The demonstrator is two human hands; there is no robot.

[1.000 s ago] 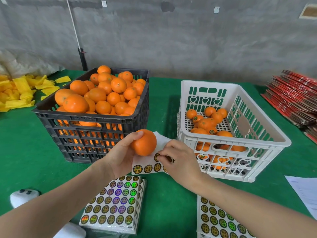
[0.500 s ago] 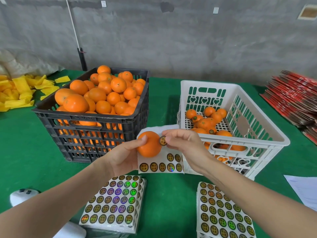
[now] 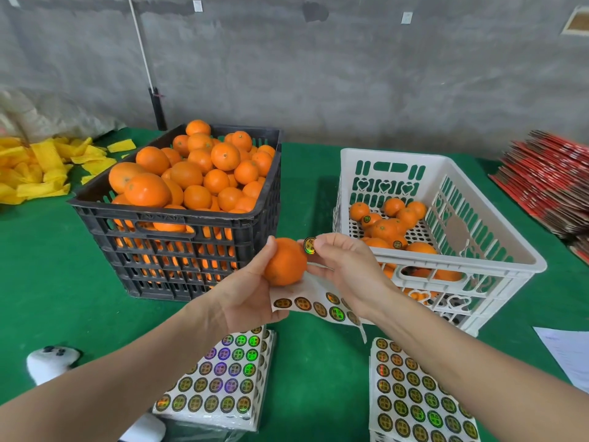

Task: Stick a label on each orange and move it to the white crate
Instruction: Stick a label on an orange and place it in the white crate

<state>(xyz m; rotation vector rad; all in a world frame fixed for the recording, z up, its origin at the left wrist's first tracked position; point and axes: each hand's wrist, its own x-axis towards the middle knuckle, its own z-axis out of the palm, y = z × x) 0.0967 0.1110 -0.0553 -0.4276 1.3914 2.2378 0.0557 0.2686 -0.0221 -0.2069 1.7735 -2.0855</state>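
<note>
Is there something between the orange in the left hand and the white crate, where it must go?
Only the right hand, which pinches a label beside the orange, lies between it and the white crate. The sticker sheet hangs lower, below the orange. The crate's top is open.

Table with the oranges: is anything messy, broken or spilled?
Nothing is spilled or broken. Yellow foam pieces lie in a loose heap at the table's far left. The sticker sheet under the orange in the left hand is bent, a thin strip dangling from its lower right corner. The right hand pinches one label.
</note>
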